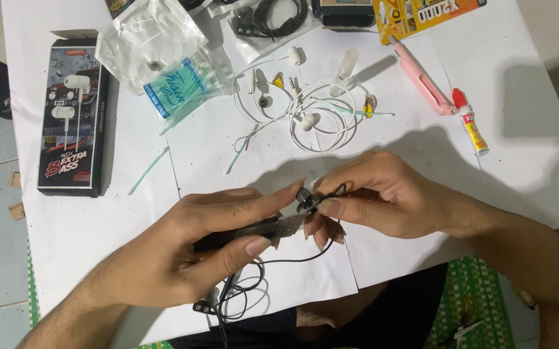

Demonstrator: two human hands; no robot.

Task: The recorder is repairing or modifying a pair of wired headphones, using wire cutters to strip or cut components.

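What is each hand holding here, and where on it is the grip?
The right hand pinches a black earbud by its housing. The left hand holds a flat dark file-like tool by its handle end, its tip at the earbud.

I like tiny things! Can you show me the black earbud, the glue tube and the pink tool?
black earbud (305, 199), head view, round body.
glue tube (473, 131), head view, yellow middle.
pink tool (423, 80), head view, handle.

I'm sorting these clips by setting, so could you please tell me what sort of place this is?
Probably a home repair bench: a white-covered table on tiled floor. White earphones, cotton swabs and a glue tube lie about, while the left hand and right hand work on a black earbud.
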